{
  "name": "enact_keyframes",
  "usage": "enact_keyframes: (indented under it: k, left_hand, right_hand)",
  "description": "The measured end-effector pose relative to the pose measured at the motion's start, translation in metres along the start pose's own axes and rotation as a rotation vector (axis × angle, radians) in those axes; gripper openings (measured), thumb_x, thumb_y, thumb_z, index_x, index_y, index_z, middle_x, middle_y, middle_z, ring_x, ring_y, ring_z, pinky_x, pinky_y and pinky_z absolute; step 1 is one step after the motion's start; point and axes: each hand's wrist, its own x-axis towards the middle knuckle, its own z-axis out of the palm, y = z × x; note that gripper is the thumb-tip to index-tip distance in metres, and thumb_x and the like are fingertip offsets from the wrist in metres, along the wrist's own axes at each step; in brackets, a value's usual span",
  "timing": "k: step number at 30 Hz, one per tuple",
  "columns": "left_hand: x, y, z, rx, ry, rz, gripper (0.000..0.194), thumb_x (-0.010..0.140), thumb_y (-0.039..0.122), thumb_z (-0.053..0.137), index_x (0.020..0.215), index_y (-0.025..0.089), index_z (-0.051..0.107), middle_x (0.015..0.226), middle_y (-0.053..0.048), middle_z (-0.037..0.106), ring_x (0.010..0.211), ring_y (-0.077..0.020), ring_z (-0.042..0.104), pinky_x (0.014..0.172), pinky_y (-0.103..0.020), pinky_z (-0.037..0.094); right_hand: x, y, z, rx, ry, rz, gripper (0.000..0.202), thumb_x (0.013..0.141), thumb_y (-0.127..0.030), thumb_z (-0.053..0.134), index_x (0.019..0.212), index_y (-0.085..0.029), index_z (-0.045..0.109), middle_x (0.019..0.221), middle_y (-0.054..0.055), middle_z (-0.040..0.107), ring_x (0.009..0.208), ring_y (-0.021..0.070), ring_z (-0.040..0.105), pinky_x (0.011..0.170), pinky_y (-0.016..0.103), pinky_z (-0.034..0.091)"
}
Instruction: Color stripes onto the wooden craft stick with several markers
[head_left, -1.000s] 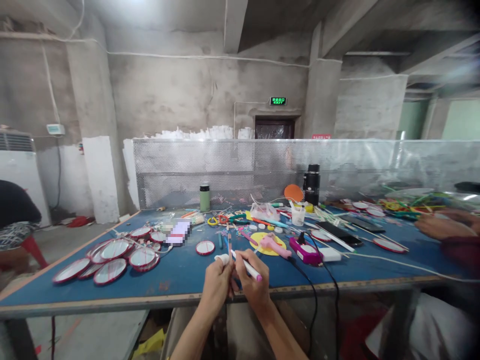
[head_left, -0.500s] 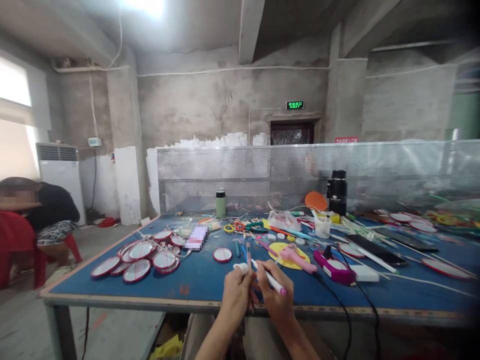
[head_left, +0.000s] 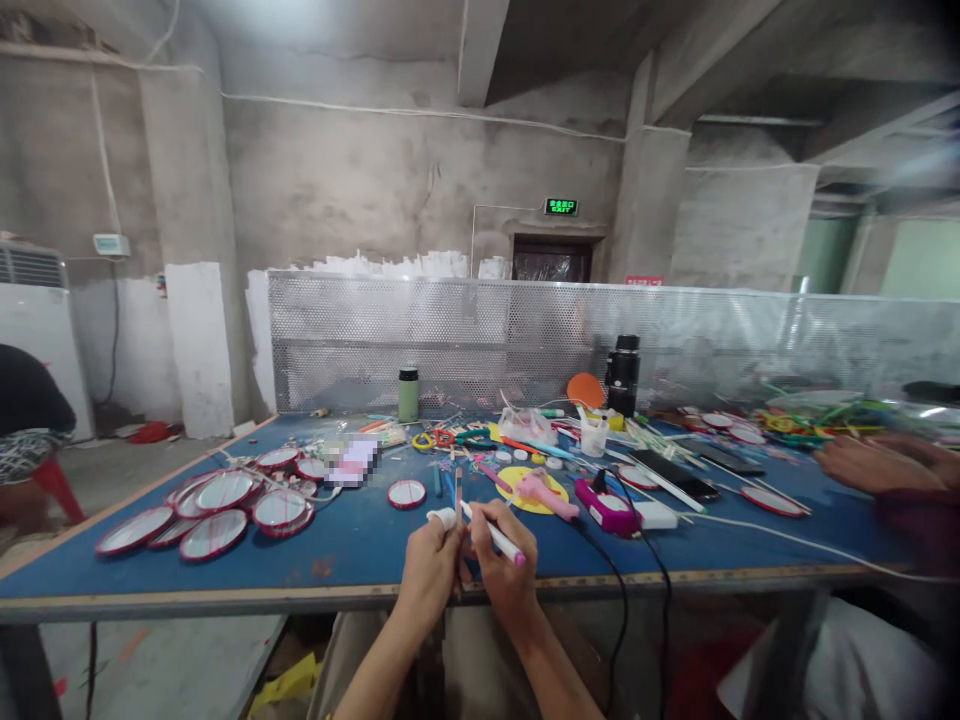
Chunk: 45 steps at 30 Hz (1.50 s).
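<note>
At the table's front edge, my left hand [head_left: 429, 565] is closed around a thin brownish strip [head_left: 459, 490] that stands upright between my hands. A white cap-like piece [head_left: 442, 517] shows at the top of that hand. My right hand [head_left: 504, 565] grips a white marker with a pink end [head_left: 506, 543], its front pointing left toward the strip. The two hands are close together, and the lower part of the strip is partly hidden by fingers. Just beyond them lies a round mirror-like disc with a red rim [head_left: 406, 494].
Red-rimmed discs [head_left: 214, 534] are piled at the left beside a phone [head_left: 352, 461]. A pink glue gun [head_left: 547, 493] lies on a yellow disc, near a purple power block [head_left: 609, 507] with cables. Bottles [head_left: 408, 394] stand behind. Another person's hands [head_left: 870, 464] are at the right.
The view has turned to the right, so things appear shifted left. Another person's hands have come into view at the right. My hands keep their hold on the strip and marker.
</note>
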Motion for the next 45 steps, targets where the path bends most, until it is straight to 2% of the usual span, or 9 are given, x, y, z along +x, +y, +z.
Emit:
enact_keyframes:
  k: [15,21,27,34,41,45]
  left_hand:
    - [-0.0004,0.0019,-0.0005,0.029,-0.007,0.009,0.04,0.081,0.058,0.052,0.066,0.02,0.051,0.04,0.003,0.054,0.029,-0.011,0.046,0.031,-0.019,0.034]
    - [0.0004,0.0005,-0.0011,0.023,-0.015,0.012,0.043,0.08,0.061,0.052,0.066,0.02,0.052,0.04,0.002,0.055,0.028,-0.0112,0.046,0.03,-0.02,0.034]
    - [-0.0002,0.0011,-0.0014,0.02,-0.007,0.021,0.045,0.08,0.063,0.054,0.064,0.021,0.051,0.04,0.003,0.054,0.028,-0.011,0.045,0.03,-0.02,0.033]
    - [-0.0011,0.0028,-0.002,0.01,-0.028,0.029,0.043,0.081,0.061,0.053,0.066,0.021,0.053,0.041,0.003,0.055,0.03,-0.0113,0.047,0.031,-0.019,0.034]
    - [-0.0012,0.0026,-0.001,0.003,-0.02,0.017,0.041,0.08,0.061,0.053,0.067,0.021,0.05,0.039,0.003,0.054,0.028,-0.0112,0.045,0.03,-0.019,0.033]
    - [-0.002,0.0052,-0.0017,0.0,-0.022,0.028,0.042,0.08,0.061,0.054,0.068,0.021,0.052,0.04,0.003,0.055,0.029,-0.0118,0.047,0.031,-0.019,0.035]
  right_hand:
    - [0.0011,0.0001,0.0005,0.01,-0.011,-0.028,0.02,0.095,-0.022,0.051,0.081,-0.019,0.065,0.069,-0.001,0.063,0.061,0.011,0.059,0.06,0.021,0.048]
    - [-0.0006,0.0017,0.0011,-0.004,0.021,-0.019,0.019,0.095,-0.021,0.052,0.079,-0.019,0.062,0.065,-0.002,0.059,0.056,0.0102,0.055,0.058,0.021,0.046]
    - [0.0,0.0021,0.0016,0.007,-0.014,-0.026,0.017,0.096,-0.022,0.053,0.083,-0.019,0.064,0.069,-0.001,0.061,0.06,0.0106,0.057,0.06,0.021,0.047]
    - [-0.0014,0.0033,0.0024,-0.011,0.051,-0.005,0.019,0.095,-0.021,0.051,0.079,-0.019,0.061,0.065,-0.002,0.057,0.056,0.0105,0.054,0.058,0.021,0.046]
    - [-0.0013,0.0033,0.0026,-0.003,-0.005,-0.02,0.018,0.095,-0.022,0.052,0.081,-0.02,0.063,0.069,-0.001,0.061,0.06,0.011,0.057,0.06,0.021,0.047]
    - [-0.0034,0.0065,0.0031,-0.01,0.028,-0.001,0.018,0.096,-0.021,0.051,0.08,-0.02,0.06,0.067,-0.002,0.058,0.058,0.011,0.055,0.059,0.022,0.046]
